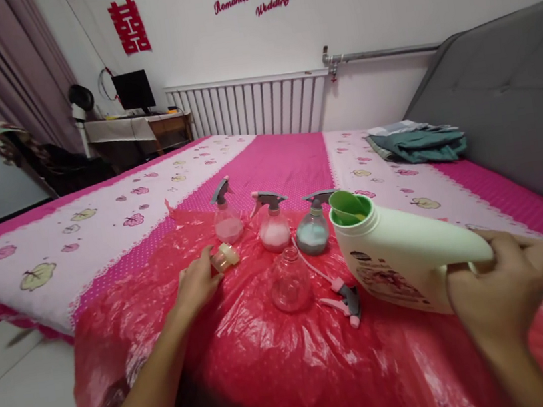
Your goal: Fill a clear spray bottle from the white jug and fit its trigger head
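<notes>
My right hand (pixel 503 285) is wrapped round the handle of a pale green detergent jug (pixel 400 253), tilted to the left. Its uncapped mouth shows a green pouring spout (pixel 350 208). In my left hand (pixel 196 281), fingers pinch a small clear cup with a cream rim (pixel 227 257), low over the red plastic sheet (pixel 254 367). Between the hands stands an open, clear round bottle (pixel 290 285); a pink-and-grey spray head (pixel 347 300) with its tube lies beside it. Behind are two spray bottles with pinkish contents (pixel 229 226) (pixel 274 230) and one with bluish contents (pixel 312 231).
The sheet covers the near part of a bed with a pink patterned cover (pixel 290 160). Folded clothes (pixel 417 142) lie at the right, by a grey headboard (pixel 501 77). A radiator (pixel 250 107) and a desk with a monitor (pixel 134 91) stand beyond the bed.
</notes>
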The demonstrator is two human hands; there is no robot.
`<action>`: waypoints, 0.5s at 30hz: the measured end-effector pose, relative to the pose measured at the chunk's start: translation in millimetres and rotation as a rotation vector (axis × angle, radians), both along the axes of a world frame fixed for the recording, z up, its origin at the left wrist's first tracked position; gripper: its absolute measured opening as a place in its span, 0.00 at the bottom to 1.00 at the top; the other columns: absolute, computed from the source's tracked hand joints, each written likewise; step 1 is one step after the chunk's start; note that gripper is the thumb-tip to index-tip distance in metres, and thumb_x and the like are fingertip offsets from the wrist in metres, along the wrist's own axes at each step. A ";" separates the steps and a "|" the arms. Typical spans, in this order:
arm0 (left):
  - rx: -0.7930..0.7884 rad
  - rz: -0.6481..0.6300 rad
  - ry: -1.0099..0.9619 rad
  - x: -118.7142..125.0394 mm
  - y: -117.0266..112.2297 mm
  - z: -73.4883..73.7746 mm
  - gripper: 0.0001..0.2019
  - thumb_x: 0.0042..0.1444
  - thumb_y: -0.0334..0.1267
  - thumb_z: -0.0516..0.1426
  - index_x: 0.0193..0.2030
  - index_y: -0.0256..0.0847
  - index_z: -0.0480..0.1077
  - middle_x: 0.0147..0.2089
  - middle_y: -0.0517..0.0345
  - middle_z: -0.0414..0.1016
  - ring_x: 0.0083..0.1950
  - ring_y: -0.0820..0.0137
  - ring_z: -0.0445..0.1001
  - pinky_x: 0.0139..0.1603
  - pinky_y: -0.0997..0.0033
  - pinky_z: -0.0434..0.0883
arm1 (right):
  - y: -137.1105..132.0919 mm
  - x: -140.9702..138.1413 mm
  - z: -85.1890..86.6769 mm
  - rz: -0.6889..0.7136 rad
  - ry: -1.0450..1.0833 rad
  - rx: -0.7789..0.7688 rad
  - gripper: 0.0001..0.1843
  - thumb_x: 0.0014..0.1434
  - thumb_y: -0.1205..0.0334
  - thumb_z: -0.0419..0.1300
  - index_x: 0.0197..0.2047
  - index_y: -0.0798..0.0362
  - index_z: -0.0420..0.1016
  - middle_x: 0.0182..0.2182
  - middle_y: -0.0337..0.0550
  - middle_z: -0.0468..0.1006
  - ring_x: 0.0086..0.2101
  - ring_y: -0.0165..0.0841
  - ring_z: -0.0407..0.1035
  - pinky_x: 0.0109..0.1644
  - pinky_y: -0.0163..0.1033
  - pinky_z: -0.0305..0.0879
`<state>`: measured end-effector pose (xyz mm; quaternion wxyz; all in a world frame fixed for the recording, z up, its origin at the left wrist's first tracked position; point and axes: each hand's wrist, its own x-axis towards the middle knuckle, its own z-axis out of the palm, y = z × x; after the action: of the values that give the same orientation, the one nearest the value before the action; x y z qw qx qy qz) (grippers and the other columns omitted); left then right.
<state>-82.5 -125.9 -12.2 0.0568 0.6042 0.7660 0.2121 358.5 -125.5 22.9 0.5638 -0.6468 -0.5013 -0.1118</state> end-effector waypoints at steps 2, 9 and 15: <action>0.021 -0.025 0.000 0.7 1.1 -0.1 0.29 0.60 0.35 0.62 0.68 0.41 0.65 0.62 0.38 0.80 0.64 0.42 0.78 0.57 0.48 0.74 | -0.5 -3.7 -3.9 -0.005 -0.004 0.062 0.18 0.46 0.60 0.60 0.42 0.51 0.80 0.42 0.49 0.61 0.53 0.59 0.65 0.62 0.70 0.62; 0.555 -0.107 -0.215 38.9 -10.8 8.5 0.12 0.68 0.39 0.54 0.54 0.40 0.69 0.53 0.45 0.77 0.57 0.53 0.77 0.60 0.50 0.73 | -3.5 -15.2 -2.5 -0.046 -0.016 0.107 0.23 0.49 0.63 0.63 0.49 0.51 0.86 0.38 0.42 0.56 0.46 0.52 0.63 0.67 0.79 0.50; 0.565 -0.430 -0.313 91.5 -23.8 -0.2 0.10 0.70 0.39 0.54 0.55 0.43 0.67 0.49 0.52 0.75 0.50 0.61 0.76 0.55 0.58 0.74 | -4.6 -18.1 3.7 -0.068 -0.033 0.082 0.23 0.51 0.60 0.61 0.50 0.53 0.84 0.38 0.43 0.58 0.47 0.52 0.63 0.63 0.71 0.57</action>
<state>9.0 -149.7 -12.4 0.0474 0.7032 0.5153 0.4875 340.4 -130.1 26.6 0.5776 -0.6378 -0.4831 -0.1619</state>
